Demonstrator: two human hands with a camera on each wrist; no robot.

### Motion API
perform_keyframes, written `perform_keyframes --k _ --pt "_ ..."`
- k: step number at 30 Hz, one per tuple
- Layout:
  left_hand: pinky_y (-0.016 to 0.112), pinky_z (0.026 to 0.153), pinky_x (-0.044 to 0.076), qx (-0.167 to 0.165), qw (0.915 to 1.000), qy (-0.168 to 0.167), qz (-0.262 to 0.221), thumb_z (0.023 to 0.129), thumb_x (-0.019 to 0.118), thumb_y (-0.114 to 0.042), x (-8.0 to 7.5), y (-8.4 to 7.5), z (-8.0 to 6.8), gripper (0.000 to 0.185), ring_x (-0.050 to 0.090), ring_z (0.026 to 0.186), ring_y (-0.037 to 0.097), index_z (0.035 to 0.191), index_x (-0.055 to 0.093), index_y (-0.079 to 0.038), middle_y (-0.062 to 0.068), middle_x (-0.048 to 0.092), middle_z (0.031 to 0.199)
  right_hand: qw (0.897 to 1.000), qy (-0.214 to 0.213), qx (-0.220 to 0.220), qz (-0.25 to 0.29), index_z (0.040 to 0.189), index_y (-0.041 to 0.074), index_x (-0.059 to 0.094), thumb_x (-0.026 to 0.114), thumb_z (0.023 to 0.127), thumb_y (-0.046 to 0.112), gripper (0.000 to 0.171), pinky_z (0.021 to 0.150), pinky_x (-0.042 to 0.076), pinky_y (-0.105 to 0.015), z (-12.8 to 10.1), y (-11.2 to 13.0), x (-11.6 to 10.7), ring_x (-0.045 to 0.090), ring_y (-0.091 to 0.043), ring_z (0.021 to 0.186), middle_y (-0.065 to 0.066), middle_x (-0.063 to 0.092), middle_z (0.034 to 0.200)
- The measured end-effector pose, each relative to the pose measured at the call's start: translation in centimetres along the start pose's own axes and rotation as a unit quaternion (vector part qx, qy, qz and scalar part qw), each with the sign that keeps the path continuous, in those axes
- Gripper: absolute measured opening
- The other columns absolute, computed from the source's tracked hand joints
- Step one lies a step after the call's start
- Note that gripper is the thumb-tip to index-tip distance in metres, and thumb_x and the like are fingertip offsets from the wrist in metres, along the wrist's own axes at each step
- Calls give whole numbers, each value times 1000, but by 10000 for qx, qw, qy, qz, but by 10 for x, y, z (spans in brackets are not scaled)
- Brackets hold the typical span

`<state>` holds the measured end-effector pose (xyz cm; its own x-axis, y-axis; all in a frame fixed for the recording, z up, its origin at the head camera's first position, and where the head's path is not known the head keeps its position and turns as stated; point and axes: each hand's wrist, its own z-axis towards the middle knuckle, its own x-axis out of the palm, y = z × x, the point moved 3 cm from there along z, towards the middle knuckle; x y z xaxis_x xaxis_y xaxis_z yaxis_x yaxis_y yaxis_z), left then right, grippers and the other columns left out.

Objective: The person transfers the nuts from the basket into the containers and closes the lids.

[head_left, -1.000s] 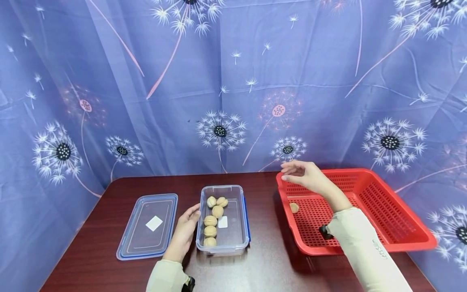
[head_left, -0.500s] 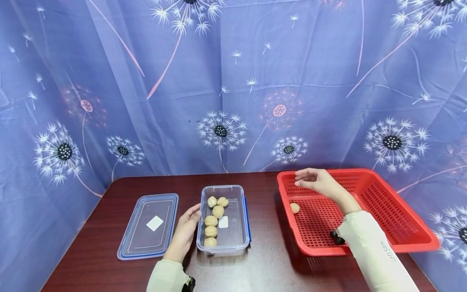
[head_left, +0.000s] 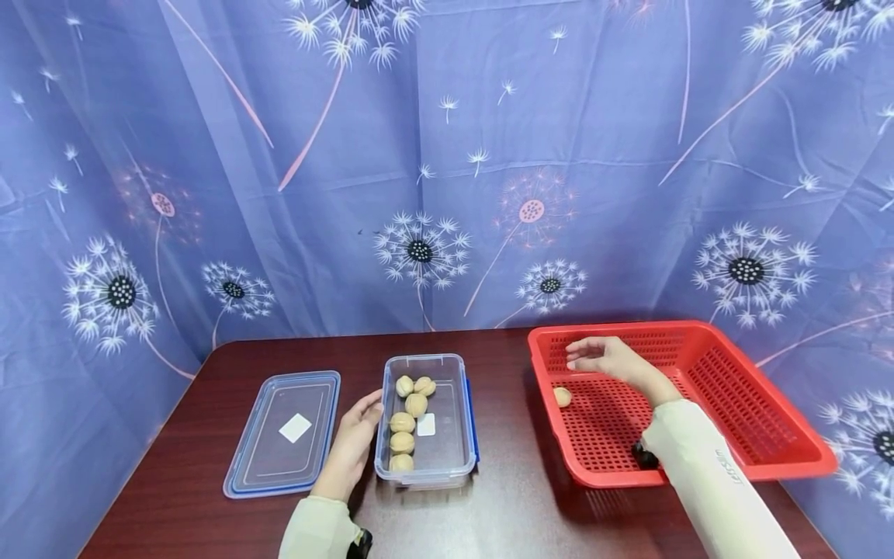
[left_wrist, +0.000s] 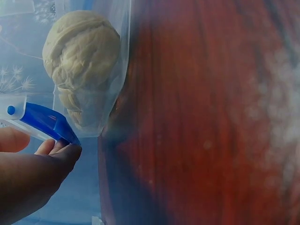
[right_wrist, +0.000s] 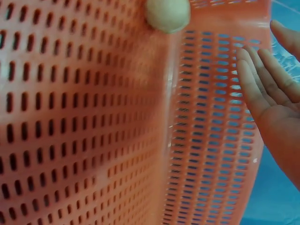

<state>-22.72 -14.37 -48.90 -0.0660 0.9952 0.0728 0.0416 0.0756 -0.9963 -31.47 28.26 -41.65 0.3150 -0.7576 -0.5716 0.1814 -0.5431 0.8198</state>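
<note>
Resting at lower centre of the head view, the left hand (head_left: 351, 446) is lying flat against the left wall of the clear container (head_left: 447, 458), fingers straight and relaxed, gripping nothing. Six walnuts (head_left: 402, 422) are sitting inside the container in a loose line from near end to far end, with a white label beside them on the floor of the box. In the left wrist view one walnut (left_wrist: 82, 56) is showing up close through the clear wall at upper left, and a blue clip (left_wrist: 44, 123) of the container is sitting just above the fingertips (left_wrist: 70, 152).

Lying left of that hand, the container's lid (head_left: 251, 458) is flat on the dark red table (head_left: 503, 512), just apart from the box.

Moving to the right half of the frame, the red basket (head_left: 782, 458) is standing on the table, well apart from the container. A single walnut (head_left: 562, 397) is lying on the basket floor near its left wall. The right hand (head_left: 604, 359) is hovering over the basket's far left part, above and just right of that walnut, fingers loosely spread and holding nothing. In the right wrist view the walnut (right_wrist: 167, 14) is at the top edge and the open fingers (right_wrist: 255, 86) are at the right, the basket's wall between them.

Hanging behind the table, a blue dandelion-print curtain (head_left: 447, 155) is filling the whole upper frame.
</note>
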Motion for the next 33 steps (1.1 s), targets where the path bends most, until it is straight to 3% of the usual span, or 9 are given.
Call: perform_keyframes --k 6,11,16,24,33 --pt "49 113 26 -225 9997 -98 55 101 42 -7 1 1 3 42 38 130 34 140 39 10 32 41 140 9979 499 356 -191 124 -6 58 68 89 20 45 93 48 -43 7 -15 8 62 -23 103 -17 68 112" --pt "50 114 25 -376 9991 -138 109 102 38 -5 2 0 3 42 35 132 36 141 36 10 32 38 143 9951 890 405 -138 123 -9 57 67 89 16 44 95 47 -48 8 -24 16 62 -26 103 -18 67 112" --pt "49 113 26 -391 9991 -135 76 102 39 -4 2 0 3 41 36 132 35 141 37 10 32 39 142 9936 953 546 -257 121 -10 58 69 87 15 44 94 48 -47 9 -28 20 62 -26 103 -21 65 115" --pt "49 114 25 -319 9995 -85 21 102 39 -6 2 0 5 42 36 132 35 141 37 10 32 39 143 9902 1057 884 -205 116 -10 61 73 81 12 43 92 48 -47 10 -31 26 63 -18 91 -11 71 96" --pt "49 113 27 -391 9992 -112 61 102 39 -5 1 3 6 41 38 131 35 141 39 8 30 40 143 9880 1211 944 -177 112 -7 64 75 79 13 40 90 51 -47 10 -31 30 65 -20 89 -9 71 95"
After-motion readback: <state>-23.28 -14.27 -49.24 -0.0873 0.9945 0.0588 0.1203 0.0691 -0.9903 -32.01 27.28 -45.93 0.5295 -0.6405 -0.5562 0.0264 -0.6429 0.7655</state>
